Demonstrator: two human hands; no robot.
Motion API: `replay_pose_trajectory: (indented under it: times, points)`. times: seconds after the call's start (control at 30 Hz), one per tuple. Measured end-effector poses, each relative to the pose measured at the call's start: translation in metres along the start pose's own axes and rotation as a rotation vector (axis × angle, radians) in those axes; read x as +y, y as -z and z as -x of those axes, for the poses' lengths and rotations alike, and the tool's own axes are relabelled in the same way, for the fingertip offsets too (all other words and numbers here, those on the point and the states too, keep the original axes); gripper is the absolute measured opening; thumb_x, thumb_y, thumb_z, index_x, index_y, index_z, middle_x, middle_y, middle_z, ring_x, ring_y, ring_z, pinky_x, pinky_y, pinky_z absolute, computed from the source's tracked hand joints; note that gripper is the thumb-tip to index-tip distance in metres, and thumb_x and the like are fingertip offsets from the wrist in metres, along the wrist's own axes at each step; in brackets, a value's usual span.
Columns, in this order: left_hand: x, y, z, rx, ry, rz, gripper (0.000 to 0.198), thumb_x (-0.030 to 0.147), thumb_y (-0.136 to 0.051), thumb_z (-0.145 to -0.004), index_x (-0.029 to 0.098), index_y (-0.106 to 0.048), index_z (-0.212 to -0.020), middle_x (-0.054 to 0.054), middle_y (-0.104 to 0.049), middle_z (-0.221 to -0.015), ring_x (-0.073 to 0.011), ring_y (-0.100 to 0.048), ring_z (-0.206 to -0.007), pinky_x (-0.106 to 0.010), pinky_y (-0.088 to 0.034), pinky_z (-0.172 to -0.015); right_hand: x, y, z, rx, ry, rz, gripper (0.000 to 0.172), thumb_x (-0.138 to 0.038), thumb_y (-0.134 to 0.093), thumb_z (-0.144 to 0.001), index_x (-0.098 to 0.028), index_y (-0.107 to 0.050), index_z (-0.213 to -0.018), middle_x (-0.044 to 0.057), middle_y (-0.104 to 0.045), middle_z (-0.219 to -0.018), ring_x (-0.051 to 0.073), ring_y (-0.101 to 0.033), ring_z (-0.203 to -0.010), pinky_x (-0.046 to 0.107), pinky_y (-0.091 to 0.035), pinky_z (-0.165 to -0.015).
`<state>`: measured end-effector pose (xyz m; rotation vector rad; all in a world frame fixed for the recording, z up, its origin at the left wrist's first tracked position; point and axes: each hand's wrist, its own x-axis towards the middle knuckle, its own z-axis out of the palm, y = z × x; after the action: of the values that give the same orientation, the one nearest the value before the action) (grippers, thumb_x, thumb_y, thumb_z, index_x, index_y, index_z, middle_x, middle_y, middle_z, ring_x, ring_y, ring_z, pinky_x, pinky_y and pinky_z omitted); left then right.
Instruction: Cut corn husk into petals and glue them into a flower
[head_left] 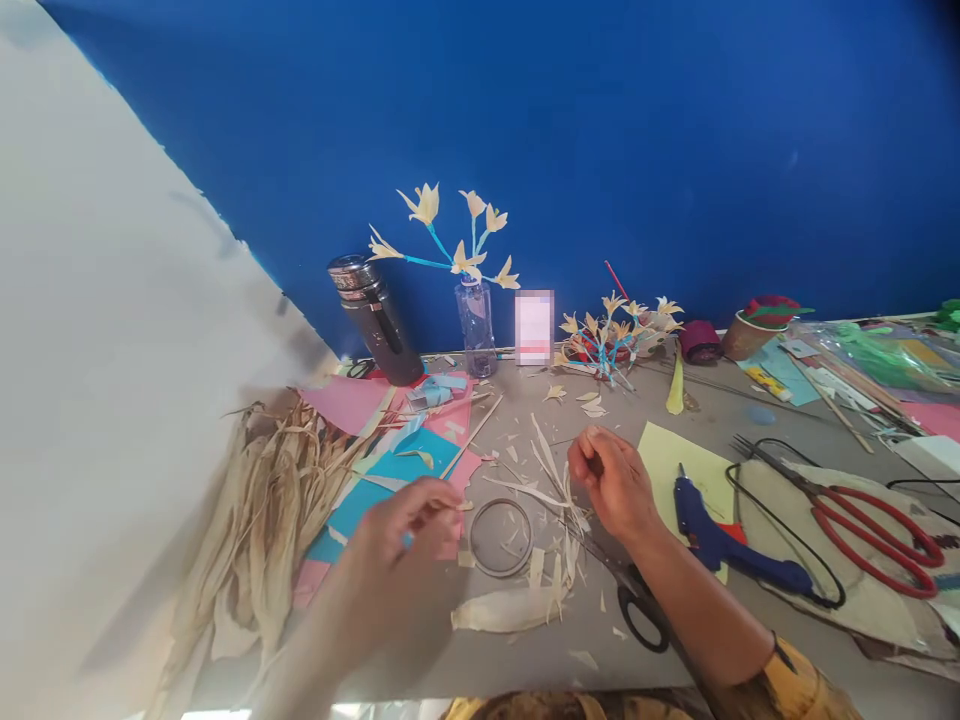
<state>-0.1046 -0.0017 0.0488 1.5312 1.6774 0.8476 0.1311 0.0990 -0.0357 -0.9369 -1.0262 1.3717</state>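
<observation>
My left hand (420,525) is raised over the table, left of a round ring (501,538). Its fingers are curled together around something small and pale at the fingertips, too small to name. To the right, my right hand (609,478) has its fingers closed in a pinch; a thin dark wire-like line (556,441) runs leftward near its fingertips. Below and between the hands are pale husk strips (551,475), a wide husk piece (506,610) and black-handled scissors (643,617), partly under my right forearm.
Dried husks (259,510) lie at the left. A flask (379,320), a bottle of husk flowers (476,325) and a flower bunch (615,335) stand behind. A blue glue gun (712,535) and red-handled scissors (877,535) lie right.
</observation>
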Motion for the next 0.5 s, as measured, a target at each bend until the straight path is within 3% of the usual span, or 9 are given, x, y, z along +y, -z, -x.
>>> replay_pose_trajectory:
  times: [0.13, 0.2, 0.27, 0.37, 0.5]
  points:
    - [0.013, -0.064, -0.01, -0.168, -0.109, -0.034, 0.036, 0.021, -0.052, -0.085, 0.025, -0.065, -0.118, -0.007, -0.069, -0.118, -0.0173, -0.066, -0.083, -0.03, -0.051, -0.076, 0.001, -0.004, 0.003, -0.032, -0.031, 0.025, 0.038, -0.046, -0.059, -0.09, -0.019, -0.055, -0.063, -0.003, -0.05, -0.054, 0.009, -0.036, -0.047, 0.025, -0.027, -0.048]
    - [0.016, -0.089, -0.015, -0.178, -0.073, -0.062, 0.052, 0.023, -0.058, -0.082, 0.023, -0.055, -0.133, -0.008, -0.069, -0.119, -0.0178, -0.064, -0.079, -0.033, -0.05, -0.079, -0.003, -0.005, 0.005, -0.059, -0.063, 0.027, 0.032, -0.046, -0.064, -0.087, -0.017, -0.063, -0.071, -0.003, -0.055, -0.059, 0.008, -0.037, -0.047, 0.024, -0.027, -0.047]
    - [0.017, -0.102, -0.018, -0.193, -0.07, -0.08, 0.061, 0.028, -0.064, -0.079, 0.022, -0.051, -0.138, -0.008, -0.07, -0.118, -0.0188, -0.063, -0.078, -0.034, -0.049, -0.08, -0.01, -0.006, 0.008, -0.067, -0.087, 0.014, 0.026, -0.042, -0.071, -0.082, -0.016, -0.068, -0.08, -0.001, -0.059, -0.064, 0.006, -0.038, -0.047, 0.022, -0.027, -0.046]
    - [0.013, -0.096, -0.023, -0.176, -0.048, -0.088, 0.038, 0.033, -0.061, -0.083, 0.022, -0.065, -0.119, -0.006, -0.074, -0.102, -0.0191, -0.064, -0.075, -0.032, -0.047, -0.073, -0.022, -0.005, 0.011, -0.024, -0.073, -0.046, 0.023, -0.037, -0.076, -0.077, -0.017, -0.069, -0.086, -0.001, -0.062, -0.066, 0.004, -0.037, -0.046, 0.02, -0.025, -0.044]
    - [0.005, -0.052, -0.047, -0.028, -0.074, -0.236, 0.027, 0.038, -0.051, -0.091, 0.022, -0.071, -0.097, -0.006, -0.075, -0.091, -0.0211, -0.066, -0.078, -0.031, -0.045, -0.069, -0.03, -0.001, 0.016, -0.045, -0.073, -0.19, 0.023, -0.037, -0.077, -0.08, -0.017, -0.067, -0.084, -0.006, -0.052, -0.057, 0.003, -0.031, -0.043, 0.019, -0.021, -0.043]
